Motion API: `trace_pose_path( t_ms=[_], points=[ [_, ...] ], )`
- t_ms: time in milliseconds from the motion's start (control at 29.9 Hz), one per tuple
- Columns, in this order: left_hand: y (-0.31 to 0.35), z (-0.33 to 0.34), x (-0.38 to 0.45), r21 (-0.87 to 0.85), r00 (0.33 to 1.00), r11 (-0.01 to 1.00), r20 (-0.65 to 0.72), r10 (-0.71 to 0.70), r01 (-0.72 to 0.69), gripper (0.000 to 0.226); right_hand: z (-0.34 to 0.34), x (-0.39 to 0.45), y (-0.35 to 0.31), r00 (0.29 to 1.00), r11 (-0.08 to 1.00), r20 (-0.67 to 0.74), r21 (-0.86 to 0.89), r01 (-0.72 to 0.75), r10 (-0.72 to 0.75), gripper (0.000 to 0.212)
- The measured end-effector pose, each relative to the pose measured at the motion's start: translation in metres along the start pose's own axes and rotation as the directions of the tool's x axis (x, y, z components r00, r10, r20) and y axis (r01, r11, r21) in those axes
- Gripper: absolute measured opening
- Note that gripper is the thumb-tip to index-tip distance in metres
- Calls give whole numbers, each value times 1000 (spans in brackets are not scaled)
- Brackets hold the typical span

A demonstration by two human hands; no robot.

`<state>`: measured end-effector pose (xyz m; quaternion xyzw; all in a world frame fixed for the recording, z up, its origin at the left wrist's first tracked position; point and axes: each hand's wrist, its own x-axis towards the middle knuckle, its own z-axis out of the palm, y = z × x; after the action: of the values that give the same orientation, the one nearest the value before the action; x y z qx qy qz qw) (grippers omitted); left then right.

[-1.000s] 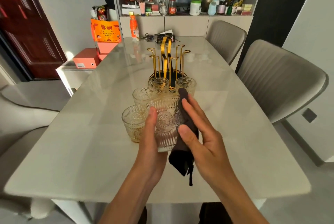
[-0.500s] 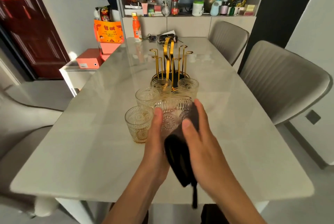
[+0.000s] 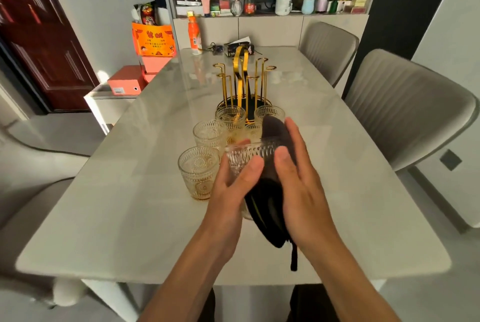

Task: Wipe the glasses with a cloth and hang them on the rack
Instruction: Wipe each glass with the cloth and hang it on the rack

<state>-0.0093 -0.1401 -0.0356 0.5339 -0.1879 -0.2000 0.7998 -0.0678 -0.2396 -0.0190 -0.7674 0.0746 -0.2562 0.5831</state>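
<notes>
Nearest, the right hand [image 3: 298, 186] lays nearly straight fingers flat on the dark cloth [image 3: 267, 205], pressing it against the held glass [image 3: 249, 159], which the left hand [image 3: 233, 192] grips with thumb and fingers curled around it, above the table [image 3: 130, 218]. To wipe well, I would keep the left grip firm and turn the glass under even cloth pressure. Beyond stand four more glasses [image 3: 198, 172], then the gold rack [image 3: 242, 83], its hooks bare.
</notes>
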Motion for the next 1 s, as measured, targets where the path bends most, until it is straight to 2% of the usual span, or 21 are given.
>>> trace_pose_path(
  t_ms=[33, 100, 134, 167, 200, 267, 301, 334, 368, 468, 501, 601, 635, 668, 769, 835, 902, 1002],
  points=[
    [1, 0, 1, -33, 1000, 999, -9, -19, 19, 83, 2, -2, 0, 1000, 999, -5, 31, -19, 19, 51],
    [1, -3, 3, -154, 994, 983, -30, -103, 97, 92, 14, -15, 3, 994, 977, 0, -184, 103, -105, 56],
    [1, -4, 3, -203, 990, 971, -28, -138, 130, 97, 19, -22, 7, 982, 933, 17, -309, 183, -187, 57],
    [2, -5, 2, -238, 989, 961, -18, -147, 139, 99, 19, -23, 13, 969, 902, 42, -356, 244, -245, 58],
    [2, -5, 1, -249, 992, 961, -10, -128, 122, 99, 15, -17, 16, 970, 908, 57, -341, 243, -238, 57],
    [1, -3, 0, -245, 997, 967, -5, -81, 77, 98, 2, -1, 12, 997, 995, 26, -65, 77, -76, 54],
    [1, -1, -2, -250, 997, 966, -3, -76, 73, 98, -3, 3, 13, 1000, 998, 16, 61, -15, 14, 55],
    [1, 0, -2, -259, 997, 963, -3, -76, 72, 96, -2, 1, 11, 999, 990, 8, 133, -35, 34, 55],
    [1, 0, -1, -274, 997, 959, -3, -79, 76, 91, 3, -6, 8, 1000, 994, -16, 108, 1, 1, 56],
    [1, -5, 0, -309, 995, 945, 42, -95, 103, 62, 16, -21, 11, 988, 981, -39, -129, 146, -152, 57],
    [1, -7, 1, -292, 995, 951, 45, -93, 102, 59, 13, -18, 14, 989, 982, -31, -124, 142, -147, 53],
    [2, -2, 1, -215, 997, 974, 4, -75, 74, 68, 0, 2, 13, 998, 989, -26, 137, -59, 63, 35],
    [1, 1, 0, -204, 997, 978, -49, -65, 54, 71, -1, 1, 12, 996, 969, -25, 234, -76, 84, 34],
    [-1, 2, 0, -188, 994, 982, -95, -52, 34, 72, 3, -3, 9, 997, 974, -54, 223, -38, 52, 38],
    [-4, 5, -2, -36, 991, 999, -130, 4, -9, 63, 18, -18, 13, 971, 981, -169, -122, 151, -171, 53],
    [-2, 8, -3, 119, 999, 993, -35, 20, -16, 66, 16, -13, 22, 953, 961, -188, -187, 202, -237, 52],
    [-2, 9, -3, 115, 1000, 993, -7, -4, 5, 65, 14, -8, 23, 964, 979, -183, -104, 178, -194, 53],
    [-3, 2, 1, 24, 999, 999, -27, 29, -28, 64, 10, -5, 20, 991, 973, -85, 199, 121, -106, 47]
  ],
)
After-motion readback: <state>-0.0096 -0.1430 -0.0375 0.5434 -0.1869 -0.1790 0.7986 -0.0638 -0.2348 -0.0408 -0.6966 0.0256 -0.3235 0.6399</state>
